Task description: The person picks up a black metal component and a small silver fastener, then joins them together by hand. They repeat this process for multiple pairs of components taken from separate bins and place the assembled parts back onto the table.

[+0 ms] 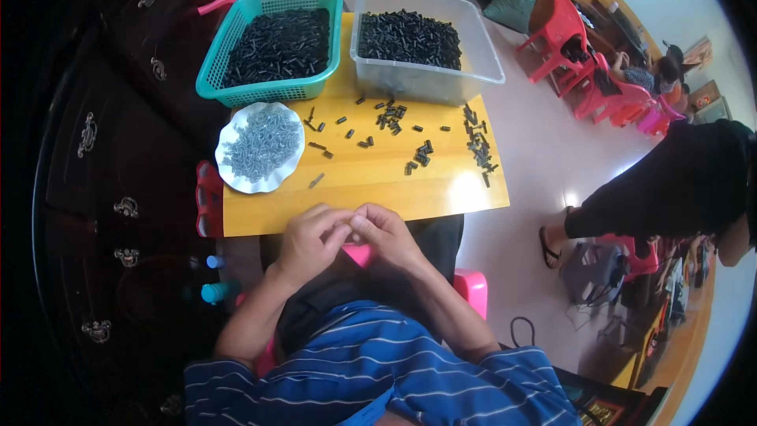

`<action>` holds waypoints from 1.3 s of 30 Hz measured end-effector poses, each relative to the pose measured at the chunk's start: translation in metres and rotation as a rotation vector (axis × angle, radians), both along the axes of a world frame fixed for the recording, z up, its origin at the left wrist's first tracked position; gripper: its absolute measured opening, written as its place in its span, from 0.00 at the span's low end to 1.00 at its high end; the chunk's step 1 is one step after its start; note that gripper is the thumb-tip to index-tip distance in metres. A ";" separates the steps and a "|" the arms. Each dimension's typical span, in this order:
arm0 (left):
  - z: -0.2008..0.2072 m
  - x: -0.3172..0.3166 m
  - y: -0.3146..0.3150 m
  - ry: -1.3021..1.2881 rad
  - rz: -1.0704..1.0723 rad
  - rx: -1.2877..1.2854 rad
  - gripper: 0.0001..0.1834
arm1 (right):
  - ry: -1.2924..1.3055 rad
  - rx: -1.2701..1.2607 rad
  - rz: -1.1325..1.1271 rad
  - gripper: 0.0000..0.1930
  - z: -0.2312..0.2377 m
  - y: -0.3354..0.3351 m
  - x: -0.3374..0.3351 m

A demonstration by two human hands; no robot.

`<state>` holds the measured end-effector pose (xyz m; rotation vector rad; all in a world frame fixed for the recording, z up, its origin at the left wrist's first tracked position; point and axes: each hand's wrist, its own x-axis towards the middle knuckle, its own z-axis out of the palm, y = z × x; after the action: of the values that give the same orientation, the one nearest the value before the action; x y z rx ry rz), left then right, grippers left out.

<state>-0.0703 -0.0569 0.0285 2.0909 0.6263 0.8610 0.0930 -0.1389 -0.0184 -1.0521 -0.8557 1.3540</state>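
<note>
Pinching narrow beside the worktop (371, 193), my left grip (309, 238) and right grip (385, 235) meet, hiding anything held; perhaps assembling black tubes (410, 39), I next need steady fingertip alignment.

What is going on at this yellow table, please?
A person in a blue striped shirt sits with left hand and right hand meeting at the near edge of the yellow table. Anything between them is too small or hidden to tell. Loose black pieces lie scattered ahead. On the left, a wavy white plate holds small greyish pieces. Farther back, a green basket and a clear bin hold many more black pieces.
</note>
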 end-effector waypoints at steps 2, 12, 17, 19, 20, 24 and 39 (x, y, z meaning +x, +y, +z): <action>-0.001 -0.001 0.000 -0.031 0.006 -0.016 0.09 | -0.018 -0.006 0.000 0.12 0.002 0.002 -0.002; -0.009 -0.007 0.009 -0.048 0.108 0.005 0.04 | -0.969 0.052 -0.285 0.09 0.037 0.048 0.067; -0.005 -0.006 0.007 -0.005 0.110 -0.102 0.03 | -1.365 0.009 -0.490 0.12 0.038 0.080 0.108; -0.007 -0.005 0.007 -0.015 0.104 -0.081 0.02 | -1.505 -0.083 -0.490 0.14 0.043 0.089 0.112; -0.008 -0.005 0.006 -0.017 0.104 -0.079 0.02 | -1.506 -0.080 -0.492 0.14 0.040 0.094 0.115; -0.009 -0.005 0.008 -0.041 0.104 -0.061 0.03 | -1.650 -0.107 -0.507 0.16 0.025 0.109 0.119; -0.014 -0.002 0.009 -0.059 0.107 -0.087 0.04 | -1.555 -0.085 -0.396 0.09 0.017 0.107 0.122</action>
<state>-0.0725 -0.0482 0.0143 1.9616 0.7364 0.9359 0.2150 -0.0323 -0.0009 -2.2040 -1.5193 0.0014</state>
